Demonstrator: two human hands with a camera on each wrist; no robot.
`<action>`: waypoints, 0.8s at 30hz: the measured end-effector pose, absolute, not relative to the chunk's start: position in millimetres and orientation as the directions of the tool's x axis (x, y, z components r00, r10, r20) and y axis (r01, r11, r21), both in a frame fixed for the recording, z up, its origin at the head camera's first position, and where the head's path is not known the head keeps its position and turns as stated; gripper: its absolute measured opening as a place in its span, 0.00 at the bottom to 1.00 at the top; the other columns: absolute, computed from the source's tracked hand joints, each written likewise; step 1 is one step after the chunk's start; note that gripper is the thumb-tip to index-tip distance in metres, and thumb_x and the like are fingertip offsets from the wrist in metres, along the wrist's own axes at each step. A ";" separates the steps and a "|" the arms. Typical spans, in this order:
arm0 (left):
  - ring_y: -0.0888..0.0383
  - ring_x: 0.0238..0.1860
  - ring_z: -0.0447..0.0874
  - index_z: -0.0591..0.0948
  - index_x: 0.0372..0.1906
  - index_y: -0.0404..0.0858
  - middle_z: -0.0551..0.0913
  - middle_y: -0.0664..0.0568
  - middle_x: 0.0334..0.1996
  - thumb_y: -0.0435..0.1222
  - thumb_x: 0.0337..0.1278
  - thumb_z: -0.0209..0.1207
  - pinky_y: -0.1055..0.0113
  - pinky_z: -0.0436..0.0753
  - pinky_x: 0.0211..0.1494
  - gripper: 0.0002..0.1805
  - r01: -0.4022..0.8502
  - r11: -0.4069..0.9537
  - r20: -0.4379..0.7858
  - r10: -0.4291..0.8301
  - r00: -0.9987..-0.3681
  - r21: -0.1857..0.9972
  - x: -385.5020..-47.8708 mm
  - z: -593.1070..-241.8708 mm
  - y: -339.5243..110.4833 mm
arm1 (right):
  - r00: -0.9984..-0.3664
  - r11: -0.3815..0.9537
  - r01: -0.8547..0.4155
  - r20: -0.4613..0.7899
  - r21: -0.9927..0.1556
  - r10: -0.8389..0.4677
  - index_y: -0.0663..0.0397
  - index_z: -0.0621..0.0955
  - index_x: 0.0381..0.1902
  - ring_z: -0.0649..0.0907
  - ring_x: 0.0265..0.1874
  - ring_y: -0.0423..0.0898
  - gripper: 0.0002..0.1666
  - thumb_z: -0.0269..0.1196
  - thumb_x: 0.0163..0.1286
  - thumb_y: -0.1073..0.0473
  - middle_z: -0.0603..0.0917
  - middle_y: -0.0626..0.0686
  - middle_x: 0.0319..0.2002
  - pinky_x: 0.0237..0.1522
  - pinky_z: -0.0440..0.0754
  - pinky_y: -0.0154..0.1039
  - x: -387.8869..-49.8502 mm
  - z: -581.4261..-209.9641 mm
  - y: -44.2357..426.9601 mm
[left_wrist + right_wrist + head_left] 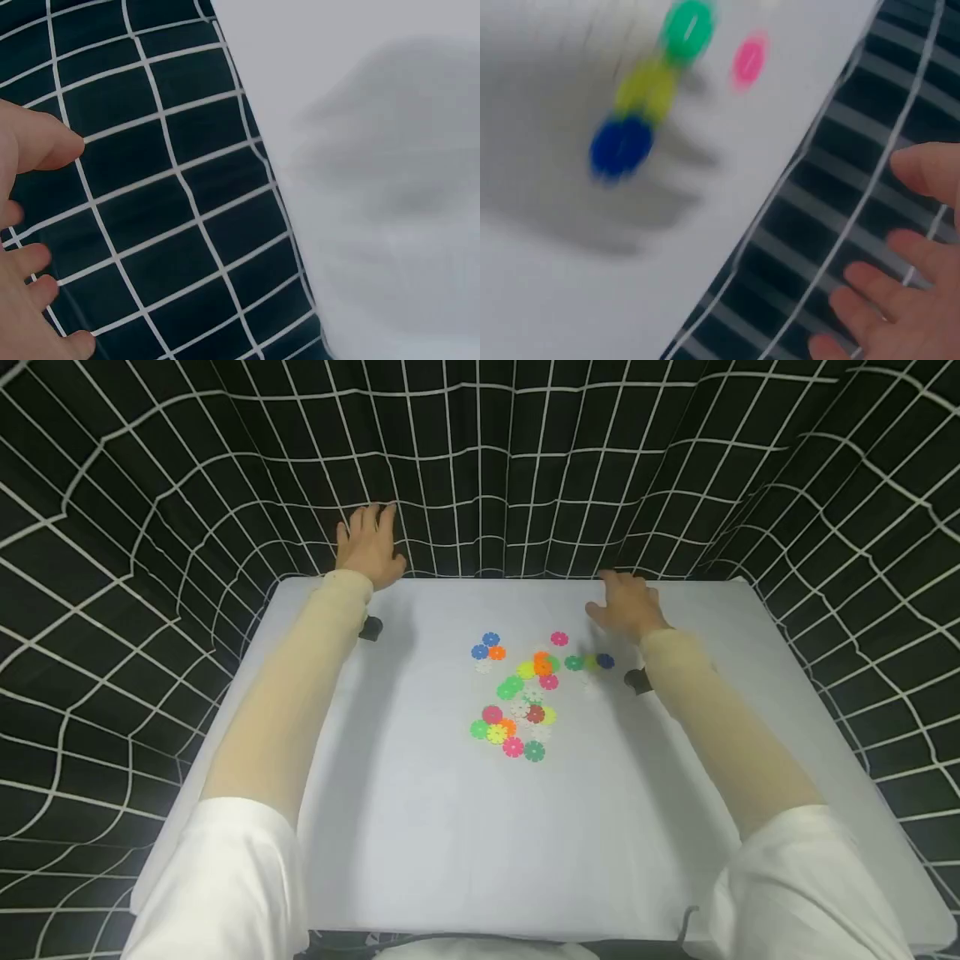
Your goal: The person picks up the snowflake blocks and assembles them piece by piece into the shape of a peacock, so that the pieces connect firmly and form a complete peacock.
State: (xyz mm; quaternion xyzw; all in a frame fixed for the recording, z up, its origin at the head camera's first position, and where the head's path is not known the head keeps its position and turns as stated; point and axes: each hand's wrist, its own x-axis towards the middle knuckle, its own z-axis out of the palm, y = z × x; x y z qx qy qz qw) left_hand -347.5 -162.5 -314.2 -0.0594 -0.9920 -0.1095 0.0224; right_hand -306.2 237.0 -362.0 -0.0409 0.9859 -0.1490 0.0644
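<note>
Thin, notch-rimmed discs (pixel 521 707), mostly pink, green, yellow, orange, blue and white, lie scattered, many overlapping. The brown disc (pixel 535 714) overlaps a yellow disc (pixel 549 716) at its right. Left of the brown disc bunch pink, green, yellow and orange discs (pixel 497 734); on its near side lies a dark green disc (pixel 534 751). Beyond it sit two blue discs (pixel 480 652) leftward, a lone pink disc (pixel 559 638) slightly rightward, and, farther right, a green-yellow-blue row (pixel 591 662).

Colourful discs (pixel 514 685) on white table (pixel 435 835)
</note>
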 end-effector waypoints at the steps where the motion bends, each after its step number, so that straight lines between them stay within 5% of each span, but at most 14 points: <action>1: 0.40 0.83 0.34 0.41 0.82 0.42 0.39 0.40 0.82 0.43 0.71 0.49 0.38 0.37 0.83 0.43 0.128 0.966 0.059 0.118 -0.991 0.225 -346.4 -315.5 -160.8 | -0.986 0.947 -0.080 -0.114 -0.311 -0.121 0.57 0.55 0.79 0.55 0.76 0.69 0.41 0.51 0.76 0.46 0.56 0.68 0.78 0.76 0.50 0.69 -302.9 -363.9 232.8; 9: 0.41 0.83 0.35 0.45 0.82 0.40 0.42 0.40 0.82 0.45 0.72 0.48 0.40 0.37 0.84 0.41 0.177 0.936 0.075 0.162 -0.984 0.305 -336.8 -323.9 -144.3 | -0.959 0.899 -0.156 -0.157 -0.408 -0.238 0.52 0.70 0.72 0.63 0.73 0.63 0.31 0.57 0.76 0.49 0.65 0.62 0.75 0.76 0.59 0.67 -285.0 -379.7 205.7; 15: 0.43 0.80 0.45 0.49 0.81 0.40 0.53 0.41 0.79 0.47 0.73 0.49 0.44 0.43 0.85 0.39 0.233 0.917 0.100 0.212 -0.972 0.325 -327.3 -338.5 -120.4 | -0.927 0.863 -0.119 -0.257 -0.491 -0.274 0.54 0.70 0.72 0.76 0.58 0.59 0.31 0.60 0.75 0.52 0.78 0.61 0.61 0.66 0.77 0.59 -281.5 -397.7 202.0; 20: 0.44 0.71 0.64 0.62 0.76 0.40 0.67 0.40 0.70 0.48 0.73 0.51 0.48 0.64 0.77 0.33 0.293 0.882 0.057 0.293 -0.954 0.368 -318.6 -352.6 -99.4 | -0.906 0.872 -0.114 -0.311 -0.477 -0.288 0.52 0.70 0.73 0.77 0.50 0.56 0.32 0.60 0.73 0.53 0.78 0.61 0.55 0.57 0.82 0.53 -274.1 -409.6 200.9; 24: 0.47 0.58 0.79 0.76 0.66 0.41 0.80 0.44 0.59 0.49 0.73 0.52 0.50 0.79 0.64 0.24 0.314 0.842 -0.078 0.384 -0.920 0.439 -303.7 -366.1 -85.7 | -0.906 0.881 -0.142 -0.299 -0.452 -0.299 0.51 0.73 0.69 0.77 0.54 0.56 0.29 0.60 0.72 0.54 0.77 0.59 0.59 0.63 0.78 0.56 -265.0 -419.1 194.7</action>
